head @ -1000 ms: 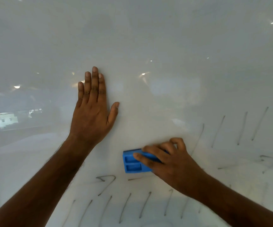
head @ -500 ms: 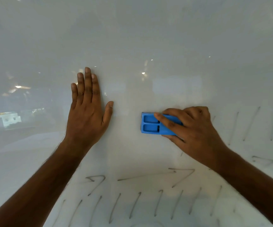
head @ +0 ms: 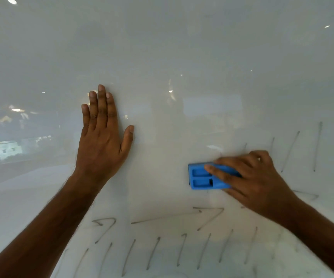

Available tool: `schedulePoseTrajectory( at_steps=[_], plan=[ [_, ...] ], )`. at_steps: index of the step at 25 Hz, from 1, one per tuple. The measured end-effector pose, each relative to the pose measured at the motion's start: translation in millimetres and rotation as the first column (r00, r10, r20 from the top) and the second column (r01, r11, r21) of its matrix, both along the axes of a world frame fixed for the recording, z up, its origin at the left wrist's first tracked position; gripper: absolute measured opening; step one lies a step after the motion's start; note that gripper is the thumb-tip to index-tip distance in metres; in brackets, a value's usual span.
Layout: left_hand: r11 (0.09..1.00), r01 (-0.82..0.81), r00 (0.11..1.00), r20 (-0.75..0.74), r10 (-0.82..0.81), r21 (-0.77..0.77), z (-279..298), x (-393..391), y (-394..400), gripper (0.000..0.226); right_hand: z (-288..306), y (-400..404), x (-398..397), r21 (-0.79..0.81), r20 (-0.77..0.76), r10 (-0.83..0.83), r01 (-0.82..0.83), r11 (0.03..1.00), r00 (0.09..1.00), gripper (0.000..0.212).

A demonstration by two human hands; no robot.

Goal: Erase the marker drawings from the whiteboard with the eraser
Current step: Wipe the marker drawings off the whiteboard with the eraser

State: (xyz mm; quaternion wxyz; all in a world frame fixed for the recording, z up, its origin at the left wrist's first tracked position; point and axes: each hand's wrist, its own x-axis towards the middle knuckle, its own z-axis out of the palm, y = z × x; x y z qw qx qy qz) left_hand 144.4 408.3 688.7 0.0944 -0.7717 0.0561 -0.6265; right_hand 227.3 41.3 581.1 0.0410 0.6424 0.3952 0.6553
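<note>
While the left hand (head: 101, 141) is lying flat on the whiteboard (head: 182, 47), fingers straight and together, the right hand (head: 256, 177) is clamping its fingers on the blue eraser (head: 200, 176) and pressing it to the board mid-wipe. Next, I judge, it is needing sweeps over the slanted strokes (head: 290, 151) just right and the arrows (head: 208, 215) and lower strokes (head: 182, 249) below; the left forearm (head: 47, 227) is lying partly over the lower-left marks.

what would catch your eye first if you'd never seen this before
The blue eraser stands out first, bright against the whiteboard, right of centre, gripped by the right hand. Next is the left hand, spread flat on the board left of centre. Then the grey marker strokes: slanted lines and arrow shapes along the bottom, with more at the right edge.
</note>
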Motion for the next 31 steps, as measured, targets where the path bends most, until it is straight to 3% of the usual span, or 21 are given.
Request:
schedulePoseTrajectory(
  at_steps=[4, 7, 12, 15, 22, 24, 31],
  plan=[
    [1.0, -0.002, 1.0, 0.014, 0.002, -0.018, 0.2, 2.7, -7.0, 0.083, 49.2, -1.9, 2.6, 0.205, -0.07, 0.013, 0.001, 0.979, 0.997, 0.057],
    [1.0, -0.009, 0.999, 0.03, 0.009, -0.013, 0.8, 5.1, -11.4, 0.082, 45.5, 20.0, -0.5, 0.274, -0.095, 0.062, -0.034, 0.961, 0.994, 0.057],
    [1.0, -0.007, 0.999, 0.034, 0.008, -0.013, 0.9, 6.8, -16.9, 0.08, -37.2, 16.3, -3.2, -0.015, -0.043, 0.001, -0.001, 1.0, 0.999, 0.057],
    [1.0, 0.0, 1.0, 0.022, 0.0, -0.012, 1.1, 5.5, -17.1, 0.08, -47.2, -13.8, 1.6, -0.101, 0.002, -0.013, 0.013, 0.995, 1.0, 0.055],
    [0.996, 0.016, 1.0, -0.027, -0.014, 0.085, -2.2, 12.7, -44.5, 0.082, 36.6, -37.5, 13.3, 0.242, -0.086, 0.007, 0.014, 0.97, 0.996, 0.056],
    [0.995, 0.038, 0.999, -0.02, -0.036, 0.096, -1.8, 19.8, -62.3, 0.082, 43.4, -28.1, 12.7, 0.272, -0.114, 0.042, -0.009, 0.962, 0.993, 0.057],
    [0.994, 0.039, 0.999, -0.01, -0.038, 0.104, -4.3, 30.2, -85.0, 0.081, -41.5, -52.6, 14.5, -0.012, -0.081, -0.035, 0.034, 0.999, 0.996, 0.064]
  ],
)
